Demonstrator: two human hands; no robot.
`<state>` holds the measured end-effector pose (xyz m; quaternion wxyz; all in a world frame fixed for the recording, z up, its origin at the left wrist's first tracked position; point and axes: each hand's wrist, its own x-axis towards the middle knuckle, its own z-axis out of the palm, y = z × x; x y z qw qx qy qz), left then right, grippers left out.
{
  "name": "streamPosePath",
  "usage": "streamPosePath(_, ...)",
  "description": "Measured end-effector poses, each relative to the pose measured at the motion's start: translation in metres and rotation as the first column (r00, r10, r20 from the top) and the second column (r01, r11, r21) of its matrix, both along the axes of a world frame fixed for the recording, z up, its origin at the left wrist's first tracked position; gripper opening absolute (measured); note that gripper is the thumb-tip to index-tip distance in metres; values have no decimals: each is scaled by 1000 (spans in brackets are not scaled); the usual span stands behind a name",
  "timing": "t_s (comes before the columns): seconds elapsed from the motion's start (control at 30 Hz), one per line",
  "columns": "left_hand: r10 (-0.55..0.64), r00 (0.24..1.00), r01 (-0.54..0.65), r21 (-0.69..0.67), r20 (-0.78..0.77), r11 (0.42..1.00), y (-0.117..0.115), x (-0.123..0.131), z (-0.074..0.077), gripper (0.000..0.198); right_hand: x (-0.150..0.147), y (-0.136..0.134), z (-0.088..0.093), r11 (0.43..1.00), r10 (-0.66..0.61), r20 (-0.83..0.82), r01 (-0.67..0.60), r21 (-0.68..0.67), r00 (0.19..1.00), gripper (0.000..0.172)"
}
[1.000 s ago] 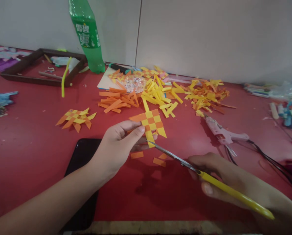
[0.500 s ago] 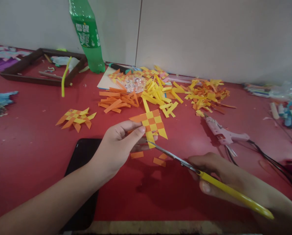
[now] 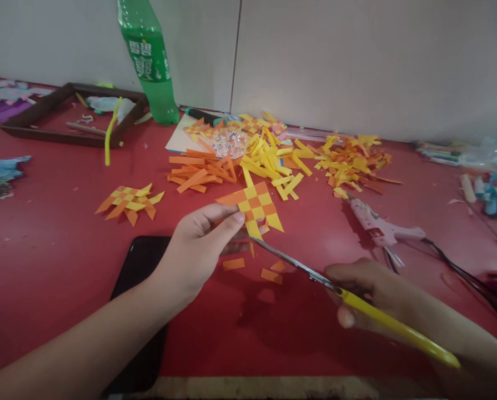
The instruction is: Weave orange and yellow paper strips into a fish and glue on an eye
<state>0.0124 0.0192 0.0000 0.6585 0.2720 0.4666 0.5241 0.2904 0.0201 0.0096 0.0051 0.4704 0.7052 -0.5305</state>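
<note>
Between the thumb and fingers of my left hand point(image 3: 202, 244) is a woven paper fish point(image 3: 259, 204) in an orange and yellow check, held above the red table. My right hand point(image 3: 369, 294) grips yellow-handled scissors point(image 3: 381, 319). Their blades look closed, and the tips touch the lower edge of a yellow strip on the fish. Small orange paper offcuts point(image 3: 272, 275) lie on the table below. A finished-looking woven fish point(image 3: 129, 201) rests to the left of my left hand. My left fingertips are partly hidden behind the paper.
Orange strips point(image 3: 200, 172) and yellow strips point(image 3: 265, 158) lie behind the hands, with a scrap pile point(image 3: 352, 161) to their right. A pink glue gun point(image 3: 379, 225) with its cord lies at right. A black phone point(image 3: 142, 266), green bottle point(image 3: 152, 72) and dark frame point(image 3: 60, 136) stand left.
The scissors have closed through the lower yellow strip, which is now shorter with a slanted end. A small yellow piece is falling below it. The fish has shifted slightly left and up.
</note>
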Motion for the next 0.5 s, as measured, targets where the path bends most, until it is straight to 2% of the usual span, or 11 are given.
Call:
streamPosePath(0.13,153,988,-153,49,9,987,4,0,0,13,4,0,1,999,9,-12,-8,33,1000,60)
streamPosePath(0.27,248,968,-247,-33,44,969,6,0,3,20,4,1,2,999,3,-44,0,52,999,56)
streamPosePath(0.4,195,972,-196,-6,133,981,6,-2,5,18,5,2,2,999,-10,-65,13,51,998,56)
streamPosePath(0.5,135,981,-139,22,138,990,6,-3,3,14,7,2,1,999,-11,-65,15,50,998,58)
